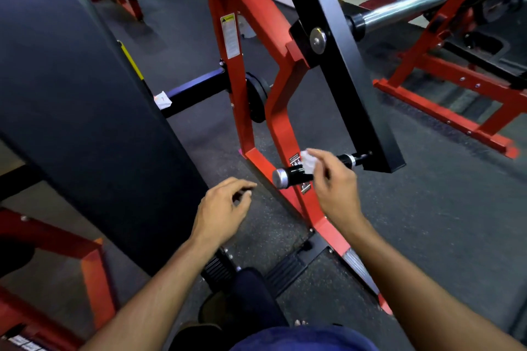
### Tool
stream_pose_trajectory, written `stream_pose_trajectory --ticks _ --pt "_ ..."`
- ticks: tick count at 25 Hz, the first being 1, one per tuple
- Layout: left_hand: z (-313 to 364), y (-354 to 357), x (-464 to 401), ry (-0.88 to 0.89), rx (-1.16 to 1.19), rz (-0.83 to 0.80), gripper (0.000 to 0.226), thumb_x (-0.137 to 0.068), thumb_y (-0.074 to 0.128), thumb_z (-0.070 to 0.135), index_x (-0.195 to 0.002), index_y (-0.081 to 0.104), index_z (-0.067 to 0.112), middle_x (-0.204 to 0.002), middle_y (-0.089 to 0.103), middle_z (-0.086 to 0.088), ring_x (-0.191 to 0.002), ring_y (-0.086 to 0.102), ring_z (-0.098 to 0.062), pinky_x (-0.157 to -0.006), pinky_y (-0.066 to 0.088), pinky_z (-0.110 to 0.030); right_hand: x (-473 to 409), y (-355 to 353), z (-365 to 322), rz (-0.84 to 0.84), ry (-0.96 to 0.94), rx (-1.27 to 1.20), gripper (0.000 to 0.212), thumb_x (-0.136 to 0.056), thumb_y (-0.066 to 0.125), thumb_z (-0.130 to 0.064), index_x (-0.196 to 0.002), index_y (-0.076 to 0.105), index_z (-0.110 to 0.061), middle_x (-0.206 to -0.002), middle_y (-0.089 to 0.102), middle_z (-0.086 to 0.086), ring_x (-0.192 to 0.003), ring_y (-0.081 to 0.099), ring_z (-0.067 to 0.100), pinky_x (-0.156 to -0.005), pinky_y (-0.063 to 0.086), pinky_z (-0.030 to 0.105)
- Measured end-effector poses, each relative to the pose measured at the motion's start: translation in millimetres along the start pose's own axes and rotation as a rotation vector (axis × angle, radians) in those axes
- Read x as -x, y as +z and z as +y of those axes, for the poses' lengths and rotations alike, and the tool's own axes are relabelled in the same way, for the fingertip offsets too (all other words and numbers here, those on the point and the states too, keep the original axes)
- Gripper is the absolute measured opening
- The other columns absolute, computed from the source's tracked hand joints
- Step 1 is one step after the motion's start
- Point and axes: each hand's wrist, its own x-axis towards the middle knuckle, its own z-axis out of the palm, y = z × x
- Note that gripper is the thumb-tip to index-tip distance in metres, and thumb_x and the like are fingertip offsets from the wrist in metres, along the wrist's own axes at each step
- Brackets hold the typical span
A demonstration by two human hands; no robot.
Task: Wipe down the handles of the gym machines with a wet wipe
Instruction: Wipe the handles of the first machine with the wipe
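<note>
Right hand (332, 179) pinches white wet wipe (309, 162) at fingertips, pressed on black handle (296, 172); left hand (222, 208) left of handle, loosely curled, holding nothing.

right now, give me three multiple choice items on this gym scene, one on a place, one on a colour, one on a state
1. Where is the wipe?
A. on the floor
B. against the black handle
C. on the chrome bar

2. What colour is the frame beside the handle?
A. red
B. green
C. white

3. What is the left hand doing?
A. gripping the handle
B. holding a second wipe
C. holding nothing, fingers loosely curled

Answers:
1 B, the right hand pinches the wipe against the handle near its silver end cap.
2 A, the sloping beams by the handle are red.
3 C, it hangs over the floor, apart from the handle, with nothing in it.
</note>
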Motion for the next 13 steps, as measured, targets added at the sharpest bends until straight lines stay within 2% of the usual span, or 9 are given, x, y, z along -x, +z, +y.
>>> stream_pose_trajectory --ticks 1,3,6,7,9,11,13 --pt "-2 0 1 -0.022 0.02 0.02 0.02 -0.094 0.067 0.019 -0.105 0.076 0.033 -0.097 0.068 0.021 -0.087 0.065 -0.002 -0.082 0.055 -0.03 -8 9 2 -0.104 -0.109 0.106 0.026 -0.102 0.049 -0.01 -0.119 0.069 -0.009 -0.112 0.072 0.002 -0.101 0.066 0.015 -0.094 0.051 0.031" --pt "-6 -4 2 -0.07 0.061 0.045 0.021 -0.093 0.068 0.016 -0.103 0.077 0.032 -0.096 0.07 0.019 -0.088 0.066 -0.001 -0.084 0.055 -0.03 -5 30 4 -0.232 -0.182 0.201 0.03 -0.1 0.045 -0.015 -0.119 0.067 -0.007 -0.112 0.07 0.005 -0.106 0.062 0.021 -0.097 0.049 0.037" --pt "-12 -11 4 -0.115 0.124 0.072 0.022 -0.093 0.068 0.013 -0.101 0.078 0.031 -0.097 0.072 0.02 -0.089 0.068 0.0 -0.085 0.056 -0.028 9 43 8 -0.207 -0.307 0.182 0.028 -0.099 0.047 -0.004 -0.12 0.066 -0.002 -0.113 0.069 0.008 -0.112 0.059 0.02 -0.104 0.045 0.027" --pt "-15 -13 5 -0.13 0.136 0.081 0.022 -0.093 0.068 0.013 -0.101 0.078 0.031 -0.097 0.072 0.02 -0.089 0.068 0.001 -0.086 0.056 -0.028 8 44 11 -0.224 -0.362 0.188 0.029 -0.097 0.049 0.001 -0.12 0.066 -0.001 -0.114 0.068 0.009 -0.113 0.059 0.02 -0.105 0.045 0.027" --pt "-19 -13 8 -0.155 0.158 0.088 0.022 -0.093 0.068 0.013 -0.101 0.078 0.031 -0.096 0.073 0.019 -0.087 0.069 0.001 -0.086 0.058 -0.029 -8 47 9 -0.384 -0.484 0.269 0.03 -0.091 0.053 0.004 -0.119 0.065 -0.002 -0.111 0.067 0.011 -0.11 0.058 0.024 -0.103 0.047 0.032" --pt "-17 -11 8 -0.168 0.179 0.083 0.022 -0.093 0.068 0.013 -0.101 0.078 0.031 -0.095 0.074 0.018 -0.085 0.07 0.001 -0.085 0.059 -0.032 -25 55 1 -0.621 -0.626 0.49 0.026 -0.083 0.061 0.002 -0.107 0.065 -0.006 -0.097 0.066 0.01 -0.098 0.06 0.03 -0.092 0.05 0.039" --pt "-13 -9 5 -0.149 0.173 0.075 0.022 -0.093 0.068 0.014 -0.101 0.077 0.032 -0.095 0.073 0.018 -0.085 0.069 0.001 -0.084 0.058 -0.03 -36 51 -7 -0.771 -0.796 0.611 0.019 -0.081 0.062 -0.001 -0.099 0.062 -0.008 -0.089 0.065 0.009 -0.093 0.061 0.031 -0.087 0.051 0.04"
